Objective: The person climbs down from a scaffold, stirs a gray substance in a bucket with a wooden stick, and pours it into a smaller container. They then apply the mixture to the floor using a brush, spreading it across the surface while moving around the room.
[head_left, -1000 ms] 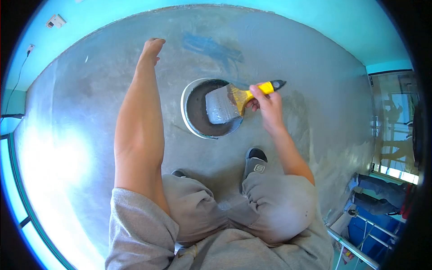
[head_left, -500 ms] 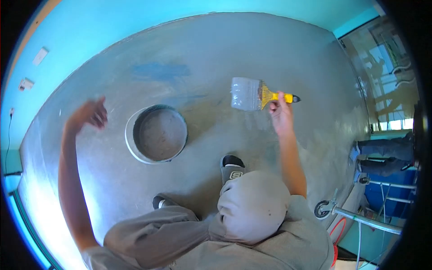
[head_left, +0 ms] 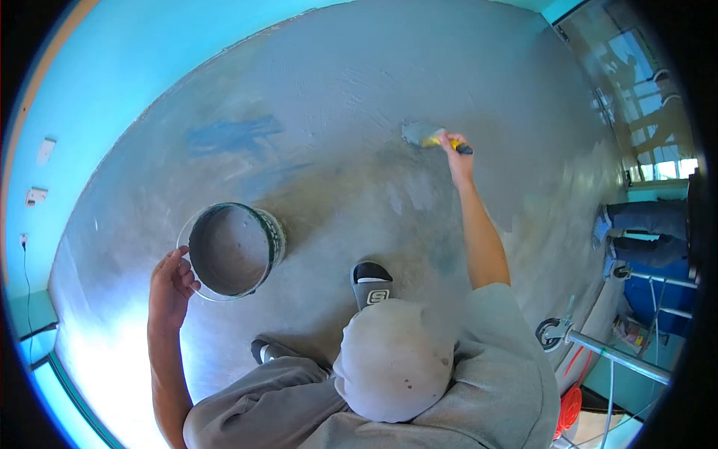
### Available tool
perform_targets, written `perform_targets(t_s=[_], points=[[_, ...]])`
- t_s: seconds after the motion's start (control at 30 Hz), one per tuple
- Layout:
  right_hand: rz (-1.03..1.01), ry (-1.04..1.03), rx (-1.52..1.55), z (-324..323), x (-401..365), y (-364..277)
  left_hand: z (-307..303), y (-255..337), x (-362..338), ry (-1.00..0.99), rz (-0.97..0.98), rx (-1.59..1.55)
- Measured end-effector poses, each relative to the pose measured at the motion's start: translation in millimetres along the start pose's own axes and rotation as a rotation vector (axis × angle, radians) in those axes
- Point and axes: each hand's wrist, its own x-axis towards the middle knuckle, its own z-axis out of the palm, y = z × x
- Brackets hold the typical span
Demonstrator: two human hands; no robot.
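In my right hand (head_left: 458, 153) is a wide paintbrush (head_left: 431, 138), its yellow handle with a dark end gripped by closed fingers. The grey-coated bristles are over the wet grey patch of floor and seem to touch it. My left hand (head_left: 173, 283) is closed at the left side of a round bucket (head_left: 275, 232), with fingers pinching its thin handle by the rim. Grey coating (head_left: 230, 247) fills part of the bucket, and its opening tips toward my left hand.
Blue smears (head_left: 235, 136) mark the grey floor (head_left: 321, 194) beyond the bucket. A turquoise wall (head_left: 142, 67) curves along the far left. At right are another person's legs (head_left: 647, 224), a wheeled metal frame (head_left: 613, 352) and a coiled red cord (head_left: 570, 408).
My left hand has come down to the bucket and taken hold of its handle; the bucket now tilts toward it. The brush, held level in the air before, is now lowered to the floor.
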Motion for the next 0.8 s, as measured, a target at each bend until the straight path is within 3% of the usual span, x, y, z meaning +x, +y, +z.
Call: perform_targets(t_s=[0.07,0.2,0.33,0.43,0.6,0.67,0.73,0.8], points=[[-0.022,0.009,-0.226,-31,-34,6,14,9,0,-0.039,0.008,0.007],[0.093,0.02,0.047,-128,-122,26,36,17,5,-0.062,0.047,0.032],[0.226,0.112,-0.067,-222,-190,34,54,24,13,-0.069,0.102,0.068],[0.221,0.256,-0.069,-251,-202,29,44,32,25,-0.017,0.117,0.056],[0.105,0.28,-0.105,-209,-138,13,41,24,23,0.034,0.154,0.05],[0.1,0.236,-0.034,-156,-95,-12,46,19,21,0.083,0.176,0.026],[-0.056,0.17,0.058,-107,-48,7,52,15,19,0.128,0.21,0.005],[-0.061,0.168,0.058,-67,-15,-1,55,10,16,0.16,0.255,-0.014]])
